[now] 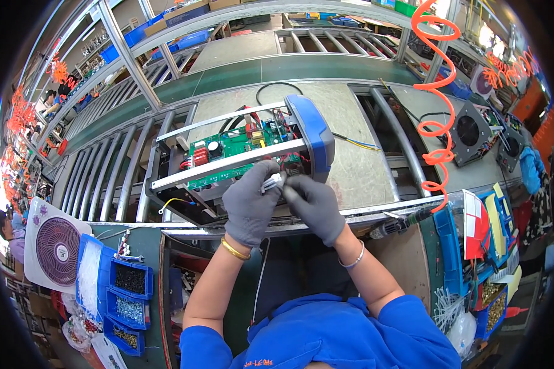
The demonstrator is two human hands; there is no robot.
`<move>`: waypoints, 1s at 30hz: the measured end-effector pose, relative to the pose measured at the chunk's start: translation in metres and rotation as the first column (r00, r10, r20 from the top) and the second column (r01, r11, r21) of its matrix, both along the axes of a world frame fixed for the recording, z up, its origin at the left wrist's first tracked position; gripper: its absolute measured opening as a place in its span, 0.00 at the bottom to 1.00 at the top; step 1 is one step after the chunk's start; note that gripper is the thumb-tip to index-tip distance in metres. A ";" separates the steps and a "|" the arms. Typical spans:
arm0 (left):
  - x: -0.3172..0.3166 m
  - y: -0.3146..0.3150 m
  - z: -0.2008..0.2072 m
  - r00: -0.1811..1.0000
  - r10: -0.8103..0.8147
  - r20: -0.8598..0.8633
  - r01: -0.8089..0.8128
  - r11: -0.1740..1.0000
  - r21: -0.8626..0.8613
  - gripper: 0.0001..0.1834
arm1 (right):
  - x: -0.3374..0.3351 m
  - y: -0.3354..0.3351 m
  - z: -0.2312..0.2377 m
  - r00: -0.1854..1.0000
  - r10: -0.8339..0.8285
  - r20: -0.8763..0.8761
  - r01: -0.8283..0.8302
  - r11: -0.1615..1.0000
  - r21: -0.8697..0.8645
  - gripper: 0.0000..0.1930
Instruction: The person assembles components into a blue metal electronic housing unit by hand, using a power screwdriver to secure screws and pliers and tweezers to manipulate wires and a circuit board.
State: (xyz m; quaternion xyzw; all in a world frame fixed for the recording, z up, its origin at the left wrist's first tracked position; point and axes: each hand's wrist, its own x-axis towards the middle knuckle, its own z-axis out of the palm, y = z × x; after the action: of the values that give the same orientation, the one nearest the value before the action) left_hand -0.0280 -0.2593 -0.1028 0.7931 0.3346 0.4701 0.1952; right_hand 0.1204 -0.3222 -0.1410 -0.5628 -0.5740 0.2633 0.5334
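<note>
Both my hands wear grey gloves and meet in front of an open-frame electrical unit with a green circuit board (234, 154) and a blue end panel (312, 132). My left hand (250, 206) is closed on a small white and silvery part (272, 182), too small to name surely. Beside it, my right hand (316, 208) pinches with thumb and finger at the part's right side; what lies between those fingertips is hidden. Two metal rails (228, 165) run along the unit. A yellow wire (173, 202) with a ring end sticks out of its near left corner.
Metal rollers (118, 166) flank the work board (363, 166). At left stand a fan (58, 252) and blue bins of screws (129, 307). A power screwdriver (400, 224) lies right of my hands, under a hanging orange coiled hose (437, 129). Fan assemblies (471, 132) sit farther right.
</note>
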 end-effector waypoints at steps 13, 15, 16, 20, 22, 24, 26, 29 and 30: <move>-0.017 -0.015 0.019 0.965 -0.246 0.091 0.257 0.819 -0.514 0.17 | -0.002 -0.008 -0.006 0.794 0.026 0.608 -0.221 0.943 0.248 0.08; -0.014 -0.015 0.018 0.957 -0.200 0.210 0.280 0.831 -0.480 0.16 | 0.002 -0.011 0.004 0.819 -0.063 0.570 -0.140 0.942 0.305 0.07; -0.014 -0.014 0.016 0.932 -0.158 0.326 0.298 0.845 -0.445 0.15 | 0.005 -0.013 0.011 0.837 -0.152 0.525 -0.055 0.932 0.358 0.08; -0.008 0.006 -0.012 0.960 -0.001 0.280 0.017 0.998 -0.057 0.14 | 0.020 -0.005 0.050 0.640 -0.548 0.538 0.169 0.784 0.598 0.21; 0.006 0.004 -0.012 0.950 0.033 0.311 -0.009 0.997 -0.077 0.16 | 0.027 0.011 0.048 0.601 -0.578 0.551 0.198 0.776 0.598 0.26; 0.013 0.003 -0.010 0.953 0.115 0.281 -0.126 0.992 0.023 0.17 | 0.034 0.026 0.044 0.572 -0.598 0.562 0.215 0.770 0.600 0.30; 0.014 0.004 -0.012 0.960 0.168 0.226 -0.196 0.975 0.107 0.19 | 0.045 0.038 0.043 0.620 -0.529 0.580 0.184 0.816 0.548 0.34; 0.005 0.005 -0.021 0.941 0.286 0.181 -0.320 0.925 0.203 0.21 | 0.036 0.044 0.053 0.679 -0.481 0.554 0.203 0.849 0.488 0.35; 0.004 0.004 -0.024 0.926 0.321 0.197 -0.359 0.910 0.207 0.21 | 0.036 0.043 0.055 0.681 -0.457 0.572 0.199 0.868 0.456 0.36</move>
State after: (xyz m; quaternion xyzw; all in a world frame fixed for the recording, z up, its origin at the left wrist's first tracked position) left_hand -0.0241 -0.2555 -0.1272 0.7003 0.3923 0.5952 0.0389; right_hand 0.1565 -0.2794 -0.0857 -0.6073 -0.6503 -0.1646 0.4257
